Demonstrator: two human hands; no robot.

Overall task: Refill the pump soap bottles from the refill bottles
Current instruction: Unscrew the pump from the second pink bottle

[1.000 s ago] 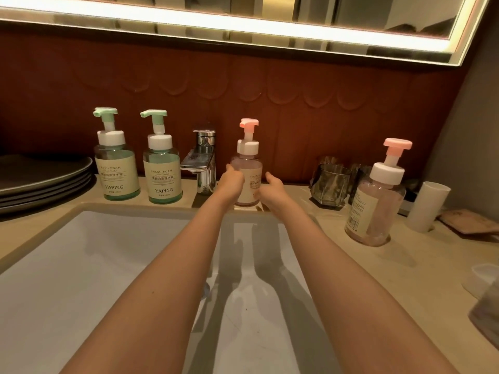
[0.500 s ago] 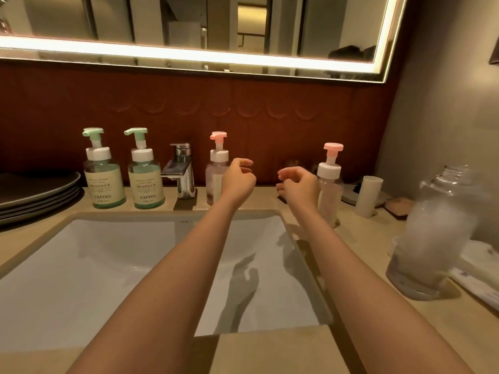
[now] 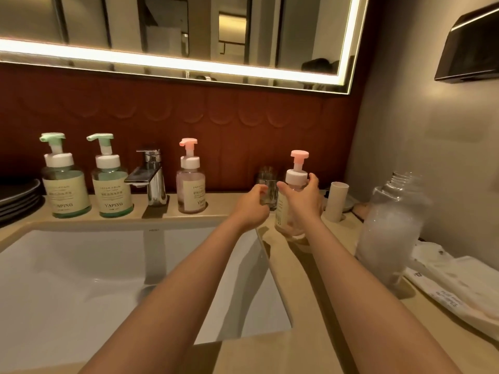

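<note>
Beige surface (image 3: 172, 214) beside the sink (image 3: 81, 265), and the right hand (image 3: 305, 201) wraps its fingers around the nearer pink pump bottle (image 3: 295, 184) right of the basin. Left hand (image 3: 252, 205) sits loosely curled just beside it, gripping nothing. Smooth plastic, nearly empty, probably light and slippery: hold the body, twist the white collar.
</note>
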